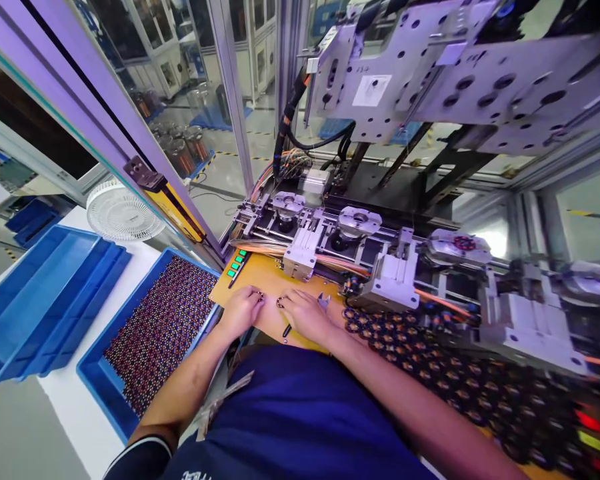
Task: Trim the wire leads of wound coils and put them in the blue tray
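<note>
My left hand (241,312) is over the yellow work board, its fingers closed around a small dark part (261,297) with coppery spots that looks like a motor stator. Opposite it, my right hand (303,313) pinches another such small dark part (280,303), mostly covered by the fingers. The two hands are a short gap apart. Beside my right hand lies a grey metal tool (324,301), and below it a thin black-handled tool (287,330). Many dark copper-wound stators (405,347) stand in rows on the board to the right.
A machine with metal fixtures (360,220) runs along the board's far side. At left, a blue tray (93,363) holds many small stators, near stacked blue trays (10,320) and a white fan (125,210). Green buttons (237,265) sit at the board's left corner.
</note>
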The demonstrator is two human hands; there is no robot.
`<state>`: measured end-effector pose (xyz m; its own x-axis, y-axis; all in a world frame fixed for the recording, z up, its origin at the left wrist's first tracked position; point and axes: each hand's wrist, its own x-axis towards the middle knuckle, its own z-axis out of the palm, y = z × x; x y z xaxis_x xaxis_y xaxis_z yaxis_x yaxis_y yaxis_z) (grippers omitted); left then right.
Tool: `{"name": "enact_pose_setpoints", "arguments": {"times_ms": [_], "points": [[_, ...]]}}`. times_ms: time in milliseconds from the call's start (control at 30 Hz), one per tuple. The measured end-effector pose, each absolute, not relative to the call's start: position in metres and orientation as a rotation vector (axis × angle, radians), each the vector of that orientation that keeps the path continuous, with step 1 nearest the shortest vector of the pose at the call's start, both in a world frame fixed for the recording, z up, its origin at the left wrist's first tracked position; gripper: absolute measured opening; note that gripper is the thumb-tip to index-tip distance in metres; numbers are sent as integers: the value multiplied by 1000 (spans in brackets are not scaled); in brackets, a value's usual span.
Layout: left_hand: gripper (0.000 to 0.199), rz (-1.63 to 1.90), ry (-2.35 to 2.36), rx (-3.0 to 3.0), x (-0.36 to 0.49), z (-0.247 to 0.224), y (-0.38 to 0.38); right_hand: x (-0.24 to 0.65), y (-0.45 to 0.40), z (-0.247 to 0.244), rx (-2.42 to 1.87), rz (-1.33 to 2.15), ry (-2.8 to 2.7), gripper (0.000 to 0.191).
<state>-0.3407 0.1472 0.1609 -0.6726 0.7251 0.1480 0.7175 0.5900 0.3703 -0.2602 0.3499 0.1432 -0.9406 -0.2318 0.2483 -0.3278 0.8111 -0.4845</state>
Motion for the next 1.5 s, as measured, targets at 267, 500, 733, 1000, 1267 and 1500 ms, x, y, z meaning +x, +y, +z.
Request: {"name": "enact_pose_setpoints", "arguments": {"times_ms": [267,500,733,1000,1267,1500], "points": [[13,748,2918,1520,-351,172,157,-221,376,185,284,609,-2667,12],[24,948,2682,2160,-349,294,226,-115,503,267,2,311,-2437,17],[26,322,2313,2353,-354,352,423,-82,639,292,-415,-9,-2528,27],[28,136,2178,2305,-362,311,504,-88,697,277,-554,53,-2690,32],[19,84,2063,2242,-372,304,522,-116,713,264,-512,198,-2790,26],[28,283,2003,2228,-362,329,517,-123,724,252,-501,260,-2844,35]]}}
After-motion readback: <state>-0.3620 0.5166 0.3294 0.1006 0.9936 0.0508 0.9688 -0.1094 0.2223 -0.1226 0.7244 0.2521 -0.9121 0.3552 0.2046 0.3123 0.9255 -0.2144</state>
